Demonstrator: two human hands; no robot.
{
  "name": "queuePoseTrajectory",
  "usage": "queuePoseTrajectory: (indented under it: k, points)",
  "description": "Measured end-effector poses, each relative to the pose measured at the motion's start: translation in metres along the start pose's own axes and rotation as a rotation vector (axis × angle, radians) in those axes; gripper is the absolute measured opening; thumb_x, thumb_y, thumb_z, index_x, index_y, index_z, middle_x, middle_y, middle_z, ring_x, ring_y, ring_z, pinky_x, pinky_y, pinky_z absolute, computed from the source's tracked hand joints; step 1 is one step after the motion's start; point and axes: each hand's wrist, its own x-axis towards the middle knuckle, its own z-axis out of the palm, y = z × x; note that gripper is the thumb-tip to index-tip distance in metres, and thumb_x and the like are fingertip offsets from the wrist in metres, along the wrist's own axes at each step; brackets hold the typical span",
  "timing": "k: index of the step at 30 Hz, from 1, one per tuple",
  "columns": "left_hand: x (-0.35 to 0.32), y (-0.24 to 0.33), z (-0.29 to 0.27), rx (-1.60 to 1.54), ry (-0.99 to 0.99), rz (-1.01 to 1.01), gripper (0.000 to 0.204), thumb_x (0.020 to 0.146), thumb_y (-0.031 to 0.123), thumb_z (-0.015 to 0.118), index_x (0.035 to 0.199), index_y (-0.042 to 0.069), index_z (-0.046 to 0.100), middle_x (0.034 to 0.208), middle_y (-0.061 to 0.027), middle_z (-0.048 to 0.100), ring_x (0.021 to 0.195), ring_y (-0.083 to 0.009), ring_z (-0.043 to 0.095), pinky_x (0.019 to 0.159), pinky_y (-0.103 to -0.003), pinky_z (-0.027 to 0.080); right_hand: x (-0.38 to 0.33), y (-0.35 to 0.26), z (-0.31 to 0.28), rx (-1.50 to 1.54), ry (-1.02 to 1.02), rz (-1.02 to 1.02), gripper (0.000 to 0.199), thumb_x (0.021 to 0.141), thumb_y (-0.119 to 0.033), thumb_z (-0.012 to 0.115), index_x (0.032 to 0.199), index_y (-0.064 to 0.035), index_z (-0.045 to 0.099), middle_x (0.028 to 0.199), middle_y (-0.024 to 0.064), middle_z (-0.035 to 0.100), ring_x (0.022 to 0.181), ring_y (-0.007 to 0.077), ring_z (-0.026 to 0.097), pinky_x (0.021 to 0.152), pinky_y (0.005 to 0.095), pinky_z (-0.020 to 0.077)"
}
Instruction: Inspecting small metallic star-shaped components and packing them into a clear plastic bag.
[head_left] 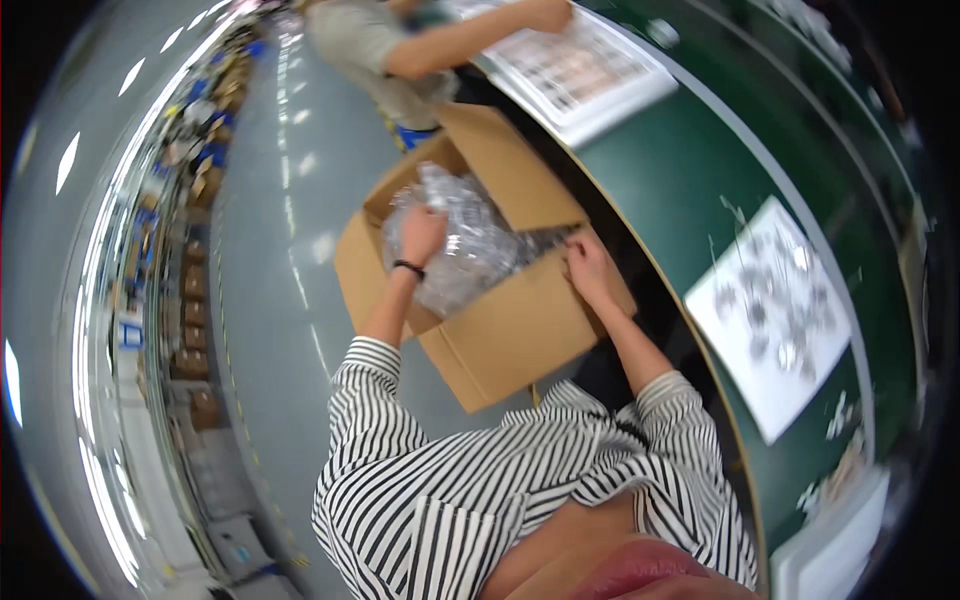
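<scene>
An open cardboard box [520,325] stands in front of me, its flaps folded outward. Crumpled clear plastic bags [465,225] fill it, shiny and loose; what they contain cannot be made out. My left hand [425,237], a dark band at its wrist, reaches into the box with its fingers closed on the clear plastic. At the box's right corner is my right hand [590,268], its fingers bent in and pinching the end of a greyish stretch of plastic that runs out of the box over the flap. Motion blurs both hands slightly.
Along the right runs a green worktable [640,170]. On it lie a white foam board [770,310] with small clear parts and, farther off, a white tray [580,75]. A co-worker [380,50] reaches over that tray. Shelves with boxes [195,310] line the left side.
</scene>
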Motion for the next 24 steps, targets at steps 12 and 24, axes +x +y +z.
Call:
queuePoseTrajectory:
  k: [12, 24]
  points:
    - [0.016, -0.083, -0.021, 0.417, -0.162, -0.02, 0.052, 0.092, 0.041, 0.06, 0.089, -0.01, 0.071, 0.088, -0.024, 0.073, 0.083, -0.039, 0.067, 0.078, -0.045, 0.053, -0.11, -0.055, -0.069, 0.236, -0.112, 0.166, 0.022, 0.094, -0.006, 0.051, 0.109, 0.0011, 0.066, 0.084, 0.0062, 0.068, 0.061, 0.0121, 0.058, 0.056, 0.0229, 0.0464]
    - [-0.02, 0.019, -0.015, 0.447, -0.158, 0.339, 0.048, 0.097, 0.037, 0.054, 0.081, -0.007, 0.064, 0.078, -0.0235, 0.068, 0.067, -0.0424, 0.058, 0.068, -0.047, 0.048, -0.179, -0.216, -0.23, -0.499, 0.181, -0.389, 0.023, 0.084, 0.0, 0.069, 0.106, 0.0017, 0.069, 0.09, 0.0098, 0.069, 0.074, 0.0225, 0.063, 0.068, 0.0294, 0.0506]
